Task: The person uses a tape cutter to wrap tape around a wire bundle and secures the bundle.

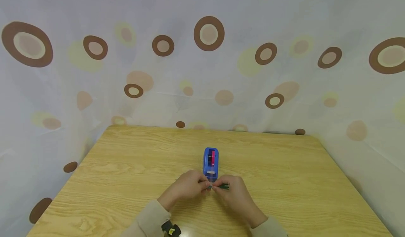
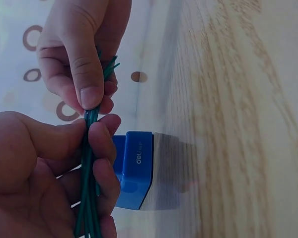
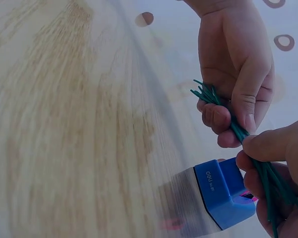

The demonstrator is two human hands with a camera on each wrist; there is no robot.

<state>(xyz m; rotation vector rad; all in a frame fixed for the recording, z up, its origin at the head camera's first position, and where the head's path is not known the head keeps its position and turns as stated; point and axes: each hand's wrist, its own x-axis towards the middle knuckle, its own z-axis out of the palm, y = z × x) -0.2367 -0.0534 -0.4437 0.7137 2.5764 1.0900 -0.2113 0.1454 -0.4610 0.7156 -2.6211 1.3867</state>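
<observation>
Both hands pinch one bundle of green ties, just in front of the blue dispenser.
Left hand (image 1: 186,187) and right hand (image 1: 235,194) grip the ties (image 2: 89,163) together — gathered, not visibly bound. Dispenser (image 1: 211,163) stands on the table (image 1: 126,166), holding dark and pink rolls; its tape — unused, as far as can be seen.

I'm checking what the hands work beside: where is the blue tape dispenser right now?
The blue tape dispenser stands on the wooden table near its middle, just beyond the left hand and right hand, which hold green strands.
</observation>
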